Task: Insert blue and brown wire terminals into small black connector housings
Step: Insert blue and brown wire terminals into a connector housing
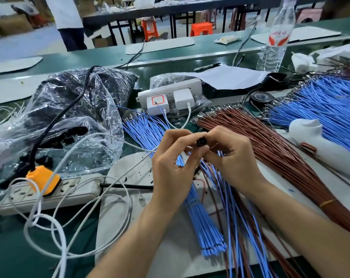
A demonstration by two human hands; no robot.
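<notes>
Both my hands are raised together over the middle of the counter (pixel 11 249), meeting on one small black connector housing (pixel 201 141). My left grip (pixel 170 163) pinches the housing between thumb and forefinger, with the other fingers curled below. My right grip (pixel 230 155) is closed on it from the other side, fingertips bunched tight against the black plastic. The housing's open face points toward me, clear of the surface.

Loose blue and brown strands (pixel 236 217) run from under my hands toward the near right edge. I cannot tell whether either grip holds one of them, as my fingers hide their ends.

Beneath my left wrist lies a tied bundle of blue wires (pixel 202 223), its metal terminals fanned out at the far end. Just right of my hands lies the brown wire bundle (pixel 270 145), banded with yellow near its near end. A larger blue heap (pixel 326 101) lies further right, partly under a white plastic object (pixel 320 145) that I cannot identify.

To the left sits a crumpled clear bag (pixel 78 97) full of dark parts. In front of it a white power strip (pixel 56 194) carries an orange plug (pixel 42 180) amid looping white cables. Behind my hands a second strip (pixel 170 87) holds two white chargers. Further back are a roll of black tape (pixel 261 98), a sheet of paper (pixel 226 77), a marker (pixel 207 66) and a water bottle (pixel 276 37).
</notes>
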